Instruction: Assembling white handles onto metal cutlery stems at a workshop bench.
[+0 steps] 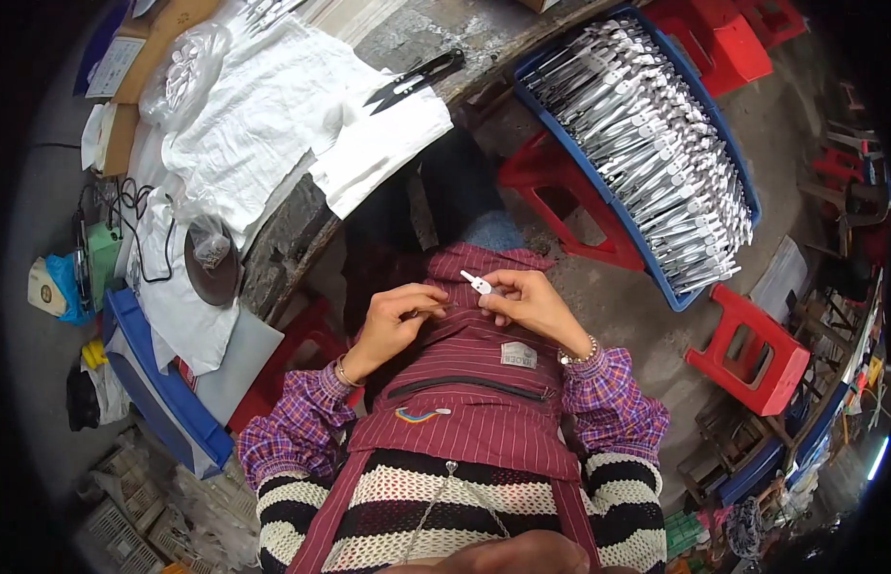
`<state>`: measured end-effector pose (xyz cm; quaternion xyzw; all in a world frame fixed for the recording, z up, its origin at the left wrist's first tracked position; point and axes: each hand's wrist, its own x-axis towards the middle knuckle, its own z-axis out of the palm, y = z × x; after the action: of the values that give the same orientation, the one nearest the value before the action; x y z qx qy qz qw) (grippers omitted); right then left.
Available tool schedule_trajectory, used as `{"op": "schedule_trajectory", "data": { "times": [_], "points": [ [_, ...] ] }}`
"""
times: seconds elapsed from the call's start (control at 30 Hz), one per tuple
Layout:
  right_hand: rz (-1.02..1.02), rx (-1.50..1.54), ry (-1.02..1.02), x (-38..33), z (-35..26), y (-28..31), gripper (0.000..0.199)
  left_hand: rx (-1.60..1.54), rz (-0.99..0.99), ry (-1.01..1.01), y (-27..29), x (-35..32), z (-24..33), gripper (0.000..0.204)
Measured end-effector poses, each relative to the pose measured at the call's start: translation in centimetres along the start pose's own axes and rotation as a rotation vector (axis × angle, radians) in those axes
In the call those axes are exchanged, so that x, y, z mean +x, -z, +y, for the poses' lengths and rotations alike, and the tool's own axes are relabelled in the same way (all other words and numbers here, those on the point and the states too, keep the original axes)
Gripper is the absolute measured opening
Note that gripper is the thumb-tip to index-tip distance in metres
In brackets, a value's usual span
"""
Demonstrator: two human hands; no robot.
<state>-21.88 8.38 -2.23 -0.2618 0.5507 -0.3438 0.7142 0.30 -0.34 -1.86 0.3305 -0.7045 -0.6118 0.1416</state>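
Over my lap, my right hand (pixel 530 304) pinches a small white plastic piece (pixel 478 284) between thumb and fingertips. The piece has a narrow tip pointing up and left and a wider body with dark spots. My left hand (pixel 393 325) is closed just to the left, its fingertips pressed together around a thin dark sliver that is too small to name. The two hands are a short gap apart, both above my maroon striped apron (pixel 455 349).
On the right, a blue tray (pixel 646 258) full of slim white-and-grey tools rests on a red stool (pixel 570 206). Another red stool (pixel 752 354) stands nearby. The workbench at left holds white cloth (pixel 245 143), black thread snips (pixel 417 78) and a brown dish (pixel 212 268) with a bag.
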Motion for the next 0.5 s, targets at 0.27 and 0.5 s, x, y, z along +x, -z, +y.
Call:
{"op": "schedule_trajectory", "data": {
  "times": [0.27, 0.5],
  "points": [
    [0.067, -0.055, 0.033, -0.05, 0.36, 0.06, 0.019, -0.014, -0.018, 0.07, 0.01, 0.73, 0.37, 0.011],
    [0.072, 0.049, 0.019, 0.04, 0.69, 0.15, 0.021, -0.139, -0.035, 0.215, 0.07, 0.72, -0.12, 0.007]
  ]
}}
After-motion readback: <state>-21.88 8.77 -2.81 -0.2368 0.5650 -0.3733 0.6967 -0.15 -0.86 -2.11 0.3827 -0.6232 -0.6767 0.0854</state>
